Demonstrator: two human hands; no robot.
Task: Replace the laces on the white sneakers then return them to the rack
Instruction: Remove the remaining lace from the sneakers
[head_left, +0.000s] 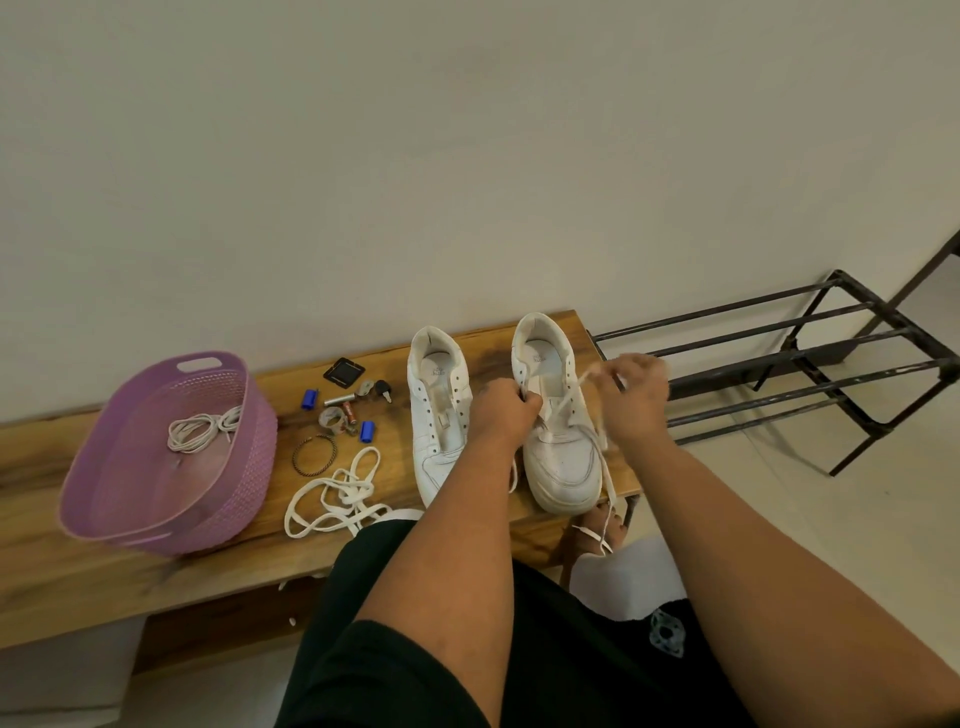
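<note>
We've got the right sneaker (558, 415) on the wooden bench (156, 545) next to its twin, the left sneaker (439, 415), which has bare eyelets. Our right hand (636, 397) is pinching the lace (605, 457) and drawing it up and out from the shoe, while our left hand (501, 410) is curled on the tongue and eyelet edge to steady it.

Biggest worry: the loose end of that lace dangles off the bench edge toward our foot, so one hard tug could probably leave the two ends uneven or drag the shoe off the corner.

Another lace (337, 499) lies loose just left of the shoes, and there's a coil in the purple basket (104, 467); we could easily mix old with new. The rack (810, 364) waits at the right.
</note>
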